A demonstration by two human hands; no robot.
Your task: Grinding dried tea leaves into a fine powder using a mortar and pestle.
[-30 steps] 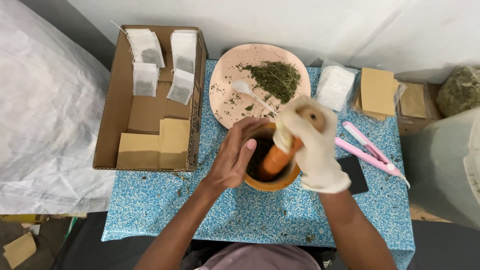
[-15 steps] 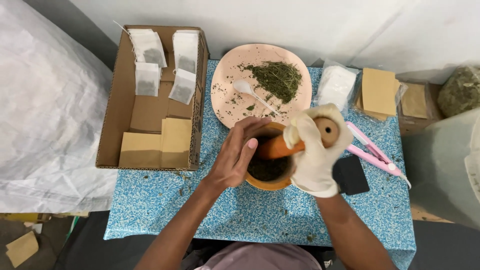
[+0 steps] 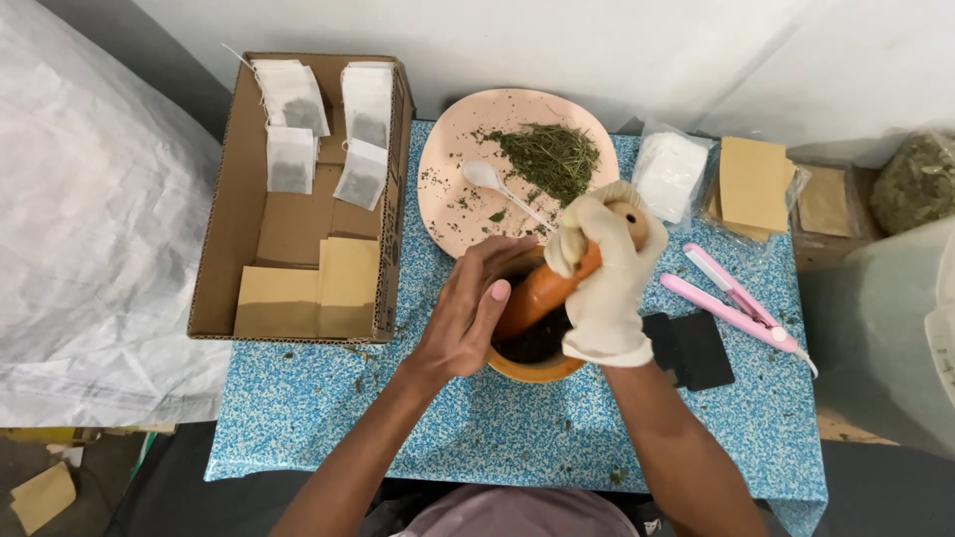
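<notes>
the left hand (image 3: 468, 316) cups the mortar (image 3: 537, 366) rim while the gloved right hand (image 3: 604, 280), just beside it, grips the pestle (image 3: 537, 293) angled into dark crushed herb. beyond both hands, much dried herb (image 3: 549, 157) sits unground on the plate (image 3: 453, 199); filled bags (image 3: 290, 159) lie in the box (image 3: 221, 249) far left.

Gloved right hand (image 3: 605, 283) gripping an orange wooden pestle (image 3: 542, 288) tilted into a wooden mortar (image 3: 537, 366), bare left hand (image 3: 468, 313) steadying the mortar's rim, pink plate (image 3: 448, 169) of dried herbs (image 3: 549, 159) behind, speckled blue tabletop (image 3: 328, 408)
</notes>
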